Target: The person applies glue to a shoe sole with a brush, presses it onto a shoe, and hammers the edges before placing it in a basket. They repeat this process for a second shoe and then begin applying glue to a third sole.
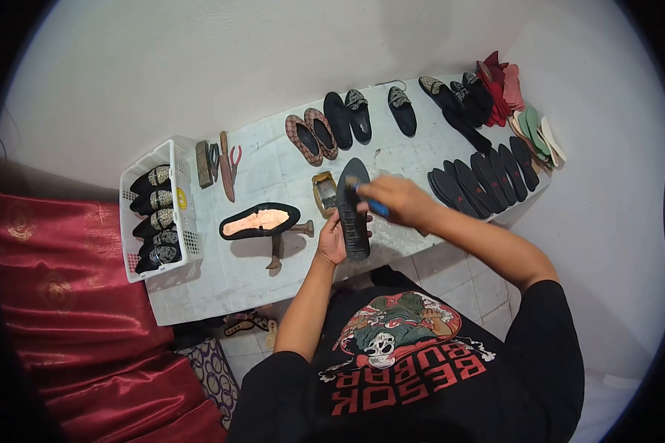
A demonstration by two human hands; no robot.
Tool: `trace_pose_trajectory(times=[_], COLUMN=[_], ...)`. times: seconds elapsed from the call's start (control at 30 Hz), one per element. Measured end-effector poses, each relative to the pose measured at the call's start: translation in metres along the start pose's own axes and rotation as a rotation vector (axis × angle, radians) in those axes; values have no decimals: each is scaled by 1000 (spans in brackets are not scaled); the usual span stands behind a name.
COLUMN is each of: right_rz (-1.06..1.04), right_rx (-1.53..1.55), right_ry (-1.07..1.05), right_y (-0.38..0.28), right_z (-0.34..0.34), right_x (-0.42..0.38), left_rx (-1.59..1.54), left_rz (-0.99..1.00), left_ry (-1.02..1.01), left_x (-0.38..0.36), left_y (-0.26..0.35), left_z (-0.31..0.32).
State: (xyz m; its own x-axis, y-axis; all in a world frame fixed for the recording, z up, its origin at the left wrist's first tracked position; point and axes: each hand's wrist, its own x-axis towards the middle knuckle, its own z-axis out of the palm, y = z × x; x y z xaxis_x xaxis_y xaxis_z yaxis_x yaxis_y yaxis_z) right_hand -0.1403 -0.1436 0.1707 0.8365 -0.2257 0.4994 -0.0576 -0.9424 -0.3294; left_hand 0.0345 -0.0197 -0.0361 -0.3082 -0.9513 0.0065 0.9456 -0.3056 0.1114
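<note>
Partly hidden, the left hand (332, 239) grips a dark sole (356, 235) at the centre of the frame, some fingers out of sight behind it. The right hand (399, 199) clasps a blue-handled brush (377, 209), covering its middle; whether the blurred tip touches the sole's upper part, I cannot tell. Just left, a tub (315, 193) has unclear contents. Farther left, a shoe (258, 221) covers the top of a metal stand (275, 252).

Head camera overlooks the table (258, 166) (forward, downward)
</note>
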Motion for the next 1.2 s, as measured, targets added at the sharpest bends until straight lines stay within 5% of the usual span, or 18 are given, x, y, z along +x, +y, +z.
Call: trace_pose_trajectory(times=[0.1, 0.17, 0.27, 0.3, 0.43, 0.53, 0.67, 0.7, 0.8, 0.93, 1.2], right_rz=[0, -99, -243, -241, -263, -59, -125, -178, -289, -175, -29], right_rx=[-84, -89, 5, 56, 201, 34, -7, 8, 129, 160, -72], right_ry=[-46, -138, -274, -292, -135, -78, -118, -150, -272, -277, -101], right_y=[15, 7, -23, -36, -34, -5, 12, 4, -27, -43, 9], right_z=[7, 23, 46, 47, 30, 16, 28, 34, 46, 31, 8], right_x=[11, 0, -29, -35, -18, 17, 20, 11, -17, -37, -1], left_rx=[26, -81, 29, 146, 78, 209, 223, 60, 240, 203, 122], left_rz=[105, 121, 171, 140, 66, 154, 113, 111, 132, 89, 91], left_ry=[86, -39, 287, 44, 71, 99, 75, 143, 279, 72, 34], left_x=[-1, 0, -5, -8, -20, -24, -23, -23, -24, -27, -3], left_y=[-11, -12, -6, -1, 5, -3, -9, -13, -9, 3, -10], left_z=[14, -11, 3, 11, 16, 21, 30, -11, 0, 9, 25])
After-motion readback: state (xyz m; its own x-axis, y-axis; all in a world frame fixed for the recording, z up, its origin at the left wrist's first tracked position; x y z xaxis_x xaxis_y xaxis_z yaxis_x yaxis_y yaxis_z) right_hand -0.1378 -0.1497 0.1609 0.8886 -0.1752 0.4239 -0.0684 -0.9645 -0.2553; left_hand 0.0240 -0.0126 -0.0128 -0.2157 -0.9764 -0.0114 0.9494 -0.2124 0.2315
